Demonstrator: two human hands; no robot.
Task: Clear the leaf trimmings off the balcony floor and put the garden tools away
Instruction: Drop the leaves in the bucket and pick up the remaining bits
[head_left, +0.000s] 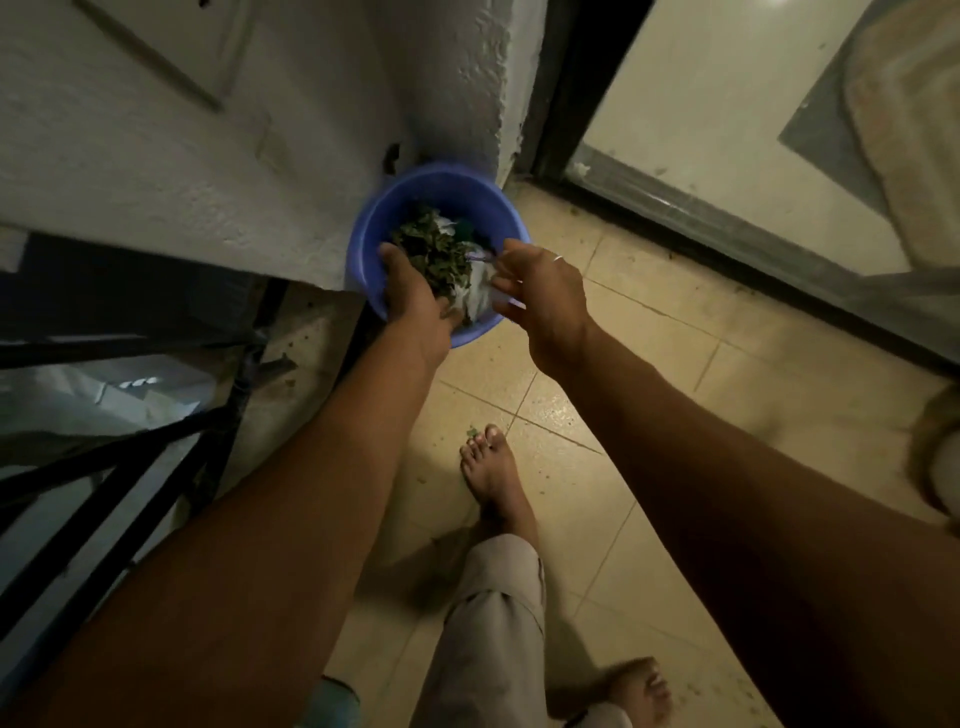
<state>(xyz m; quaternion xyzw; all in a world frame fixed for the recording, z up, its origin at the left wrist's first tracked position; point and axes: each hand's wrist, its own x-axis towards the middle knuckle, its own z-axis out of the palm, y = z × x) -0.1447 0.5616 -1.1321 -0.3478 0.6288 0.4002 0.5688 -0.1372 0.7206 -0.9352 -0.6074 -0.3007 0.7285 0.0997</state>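
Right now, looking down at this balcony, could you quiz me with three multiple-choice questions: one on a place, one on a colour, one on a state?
1. Where is the bucket?
A) on the floor, by the wall
B) on a table
C) hung on a railing

2. What colour is it?
A) red
B) blue
C) green

3. What state is it in?
A) empty
B) lidded
C) holding leaves

Answers:
1 A: it stands on the floor at the corner of the wall.
2 B: its rim and sides are blue.
3 C: leaves lie piled inside, with no lid.
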